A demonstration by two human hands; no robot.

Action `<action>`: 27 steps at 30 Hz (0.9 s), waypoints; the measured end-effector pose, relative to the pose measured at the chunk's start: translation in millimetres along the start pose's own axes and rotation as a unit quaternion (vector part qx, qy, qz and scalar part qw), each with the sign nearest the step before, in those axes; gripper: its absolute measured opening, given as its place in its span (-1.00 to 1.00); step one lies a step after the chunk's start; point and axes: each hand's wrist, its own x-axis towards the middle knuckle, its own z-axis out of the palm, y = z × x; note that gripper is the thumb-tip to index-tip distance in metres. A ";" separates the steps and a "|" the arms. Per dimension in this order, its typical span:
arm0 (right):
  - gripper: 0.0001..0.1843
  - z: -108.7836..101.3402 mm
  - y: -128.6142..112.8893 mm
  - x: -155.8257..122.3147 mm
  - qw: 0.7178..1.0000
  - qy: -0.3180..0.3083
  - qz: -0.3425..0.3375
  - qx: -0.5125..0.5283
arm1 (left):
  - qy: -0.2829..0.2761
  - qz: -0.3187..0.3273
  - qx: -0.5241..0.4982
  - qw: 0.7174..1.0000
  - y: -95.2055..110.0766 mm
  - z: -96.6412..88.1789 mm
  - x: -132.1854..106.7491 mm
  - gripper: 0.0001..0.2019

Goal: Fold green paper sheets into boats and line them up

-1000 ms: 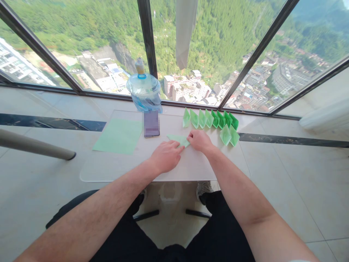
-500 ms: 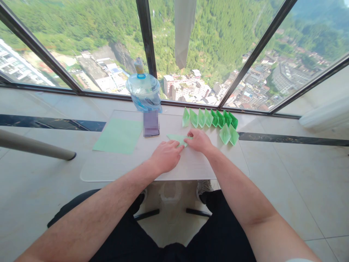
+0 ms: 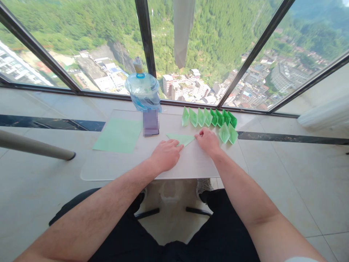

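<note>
A pale green sheet of paper folded into a triangle (image 3: 185, 139) lies on the white table in front of me. My left hand (image 3: 167, 154) rests flat over its left part, fingers stretched out and pressing the paper down. At the right corner of the triangle, my right hand (image 3: 208, 141) has its thumb and fingertips closed together. Just beyond the right hand stand several folded green paper boats (image 3: 201, 117), in a row that runs from pale to darker green. Two more pale boats (image 3: 224, 134) sit in front of that row.
A flat pale green sheet (image 3: 117, 135) lies on the left of the white table (image 3: 109, 167). A phone (image 3: 151, 123), its screen blurred out, is at the back edge. Behind it stands a large blue water bottle (image 3: 144, 91) by the window. A grey pole (image 3: 35, 145) is at the left.
My right hand has slid rightward along the folded paper to its corner, uncovering more of the triangle. The left hand has stayed in place on the paper.
</note>
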 end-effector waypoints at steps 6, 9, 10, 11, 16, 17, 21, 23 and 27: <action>-0.76 1.0 -14.6 -14.6 0.999 0.016 -0.046 0.005 | 0.000 0.000 0.002 1.000 -0.2 -0.4 0.3 -0.64; -0.72 1.5 -22.7 -23.7 0.996 -0.006 -0.083 -0.021 | -0.003 -0.001 -0.006 1.000 -2.2 0.1 0.6 -0.62; -0.70 1.2 -25.0 -26.1 0.996 -0.014 -0.090 -0.025 | -0.003 -0.001 -0.010 1.000 -3.4 0.5 0.8 -0.61; -0.68 0.6 -26.9 -28.1 0.995 -0.022 -0.096 -0.029 | -0.004 -0.001 -0.016 1.000 -4.7 1.1 1.1 -0.60; -0.59 -4.4 -33.2 -32.3 0.992 -0.048 -0.109 -0.049 | -0.002 0.003 -0.052 0.999 -11.2 3.8 2.9 -0.62; -0.59 -5.1 -34.5 -33.1 0.991 -0.049 -0.109 -0.054 | -0.001 0.002 -0.057 0.998 -12.2 4.2 3.6 -0.62; -0.54 -5.2 -43.3 -41.2 0.989 -0.057 -0.120 -0.065 | -0.001 0.003 -0.070 0.998 -15.0 4.2 7.4 -0.62; -0.46 -4.1 -49.2 -47.1 0.986 -0.071 -0.138 -0.066 | -0.004 0.007 -0.074 0.997 -15.6 3.0 9.0 -0.63; -0.45 -4.0 -53.2 -51.7 0.980 -0.092 -0.166 -0.054 | -0.010 0.014 -0.077 0.997 -15.3 -0.5 9.0 -0.61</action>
